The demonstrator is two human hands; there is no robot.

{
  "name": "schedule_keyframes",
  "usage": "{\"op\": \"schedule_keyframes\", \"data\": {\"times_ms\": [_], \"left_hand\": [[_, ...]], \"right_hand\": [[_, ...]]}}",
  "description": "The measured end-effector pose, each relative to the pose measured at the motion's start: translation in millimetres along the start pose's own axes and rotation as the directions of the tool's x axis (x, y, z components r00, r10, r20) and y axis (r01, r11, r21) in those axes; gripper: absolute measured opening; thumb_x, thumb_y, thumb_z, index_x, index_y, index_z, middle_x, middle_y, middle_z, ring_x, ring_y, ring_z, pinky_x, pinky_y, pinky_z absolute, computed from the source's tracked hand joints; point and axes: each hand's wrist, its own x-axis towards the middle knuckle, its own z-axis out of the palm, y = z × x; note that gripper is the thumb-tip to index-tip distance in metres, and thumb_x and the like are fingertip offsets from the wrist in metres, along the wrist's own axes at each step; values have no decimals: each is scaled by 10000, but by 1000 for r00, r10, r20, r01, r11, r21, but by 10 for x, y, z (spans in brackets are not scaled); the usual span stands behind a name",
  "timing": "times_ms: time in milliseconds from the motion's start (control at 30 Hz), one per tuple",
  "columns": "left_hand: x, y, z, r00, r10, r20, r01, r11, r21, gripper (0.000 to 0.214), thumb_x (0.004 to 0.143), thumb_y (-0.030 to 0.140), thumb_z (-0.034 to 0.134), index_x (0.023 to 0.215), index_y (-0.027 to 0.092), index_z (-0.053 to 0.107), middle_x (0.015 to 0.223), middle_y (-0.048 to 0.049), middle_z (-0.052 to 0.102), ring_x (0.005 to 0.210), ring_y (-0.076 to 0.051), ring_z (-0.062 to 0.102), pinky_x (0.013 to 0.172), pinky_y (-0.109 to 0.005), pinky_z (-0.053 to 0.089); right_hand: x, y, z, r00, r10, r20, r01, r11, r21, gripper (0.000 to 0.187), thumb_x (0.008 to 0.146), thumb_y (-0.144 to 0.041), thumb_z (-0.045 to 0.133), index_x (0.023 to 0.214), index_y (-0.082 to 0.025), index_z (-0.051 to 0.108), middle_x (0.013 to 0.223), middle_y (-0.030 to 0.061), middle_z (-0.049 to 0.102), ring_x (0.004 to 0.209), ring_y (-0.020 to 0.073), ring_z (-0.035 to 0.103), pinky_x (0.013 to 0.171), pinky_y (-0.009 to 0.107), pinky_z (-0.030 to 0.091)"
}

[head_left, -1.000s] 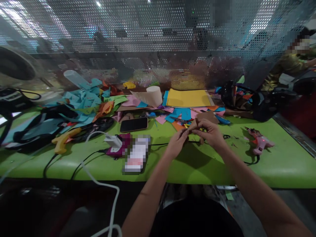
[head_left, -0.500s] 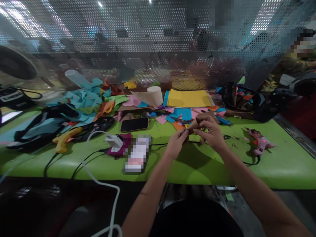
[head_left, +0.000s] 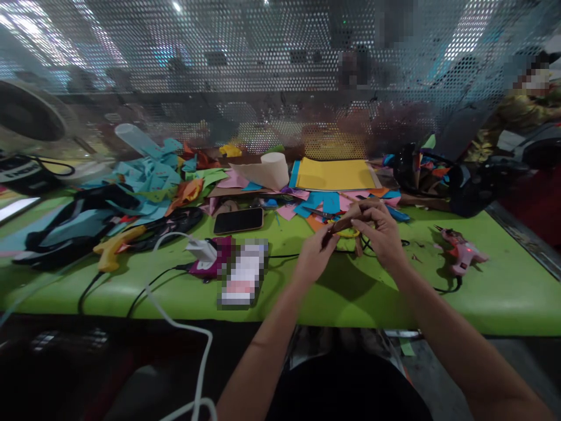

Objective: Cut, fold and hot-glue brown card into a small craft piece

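Note:
Over the green tabletop [head_left: 272,234], my left hand [head_left: 313,252] pinches one end of a small folded piece of brown paper [head_left: 345,222]. My right hand [head_left: 379,231] grips the other end between thumb and fingers, so the paper spans both hands. Partly hidden between the hands, a yellow loop [head_left: 349,234] shows below the paper; whether it is held or lies on the table I cannot make out. To the right lies a pink glue gun [head_left: 462,254] with a red light on. Behind the hands are blue paper scraps [head_left: 331,203].
A dark phone [head_left: 239,221], a blurred-out phone [head_left: 245,272] and a purple power adapter [head_left: 219,254] with a white charger [head_left: 203,251] lie left of the hands. Further left is a yellow glue gun [head_left: 116,248]. Yellow sheets [head_left: 333,174] and a paper roll [head_left: 276,169] stand behind.
The brown paper has tilted flatter between my hands, and the fingers of both hands have shifted on it. The yellow loop below it now shows more clearly.

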Motion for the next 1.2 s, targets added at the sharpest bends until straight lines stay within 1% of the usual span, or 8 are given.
{"op": "schedule_keyframes", "data": {"times_ms": [67, 167, 300, 467, 700, 800, 967, 1200], "left_hand": [[0, -19, 6, 999, 45, -14, -44, 997, 65, 377, 914, 335, 533, 1243, 167, 613, 868, -39, 680, 721, -151, 577, 696, -265, 452], [-1, -28, 10, 998, 63, -16, -62, 997, 44, 372, 927, 326, 515, 1245, 172, 630, 818, -30, 693, 707, -146, 603, 703, -259, 471], [-6, 17, -8, 999, -44, 18, 47, 980, -192, 400, 916, 423, 529, 1188, 162, 665, 762, -26, 692, 607, -116, 545, 591, -226, 445], [-15, 69, -57, 966, -214, 148, 260, 799, -542, 458, 854, 545, 588, 972, 123, 723, 735, -71, 700, 575, -114, 526, 530, -228, 413], [-7, 55, -97, 932, -250, 263, 362, 668, -650, 410, 769, 497, 710, 916, 116, 745, 733, -78, 700, 620, -121, 586, 495, -213, 379], [-10, 89, -104, 930, -250, 268, 366, 687, -628, 402, 749, 491, 730, 884, 113, 737, 710, -62, 683, 605, -107, 568, 496, -206, 367], [-1, 102, -85, 939, -236, 249, 336, 777, -532, 412, 761, 518, 694, 850, 116, 706, 669, -33, 646, 564, -92, 521, 501, -209, 358], [9, 63, -76, 943, -248, 221, 326, 817, -475, 309, 766, 437, 648, 813, 132, 669, 633, -18, 617, 543, -96, 484, 508, -215, 341]], "right_hand": [[-7, 1, 9, 1000, 17, 8, -17, 1000, 13, 142, 791, -261, 699, 692, -226, 602, 1006, 42, 595, 1014, 220, 567, 901, 379, 445], [-15, 2, 19, 999, 48, 20, -49, 998, 38, 161, 786, -292, 706, 684, -222, 602, 993, 38, 587, 1017, 221, 568, 899, 371, 443], [-13, 9, 12, 997, 79, 22, -80, 994, 72, 170, 786, -308, 709, 685, -222, 604, 1006, 41, 589, 1017, 224, 567, 896, 375, 446], [-4, 23, -4, 998, 57, 1, -57, 996, 71, 125, 794, -300, 707, 717, -234, 633, 998, 47, 598, 1035, 236, 559, 890, 390, 456], [-6, 23, -17, 998, 48, 46, -52, 994, 96, 107, 801, -296, 711, 737, -237, 649, 1030, 43, 587, 1060, 229, 563, 921, 391, 460], [-1, 16, -27, 998, 34, 55, -40, 994, 100, 81, 801, -268, 710, 745, -240, 661, 1025, 41, 586, 1050, 226, 568, 919, 393, 454], [8, 21, -32, 999, -2, 44, -1, 998, 62, 77, 796, -267, 715, 746, -242, 664, 1015, 41, 596, 1065, 232, 564, 924, 402, 456], [-13, -26, -13, 998, -60, 25, 60, 998, 18, 58, 800, -247, 705, 762, -246, 661, 1028, 46, 616, 1093, 240, 565, 949, 421, 454]]}}
